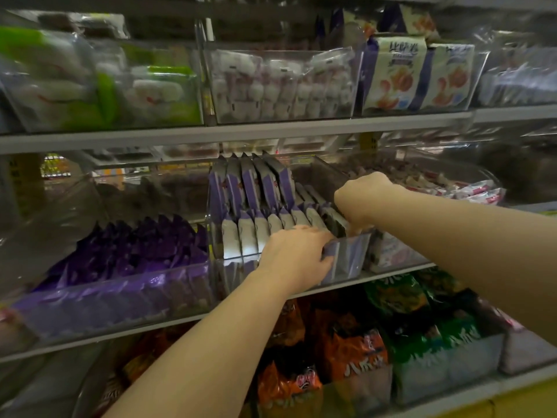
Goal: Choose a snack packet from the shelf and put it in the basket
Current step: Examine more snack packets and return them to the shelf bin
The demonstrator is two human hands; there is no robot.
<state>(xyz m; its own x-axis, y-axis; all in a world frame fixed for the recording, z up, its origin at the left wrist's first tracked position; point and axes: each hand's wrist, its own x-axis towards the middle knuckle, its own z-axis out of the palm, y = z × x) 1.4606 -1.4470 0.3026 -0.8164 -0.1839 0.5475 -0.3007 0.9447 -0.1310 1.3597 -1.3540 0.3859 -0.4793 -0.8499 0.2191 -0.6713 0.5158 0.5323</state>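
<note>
Beside purple packets, clear bin wall fronting snack packets

Dark purple packets fill a clear bin at left. Below sit orange bags beside green bags; higher up, green-and-white packs lie blurred.

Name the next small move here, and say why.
Probably pull one purple-and-white snack packet up out of the clear plastic bin: the right hand dips its fingers into the front row, the left hand sits at the bin's front wall, nothing lifted yet.
</note>
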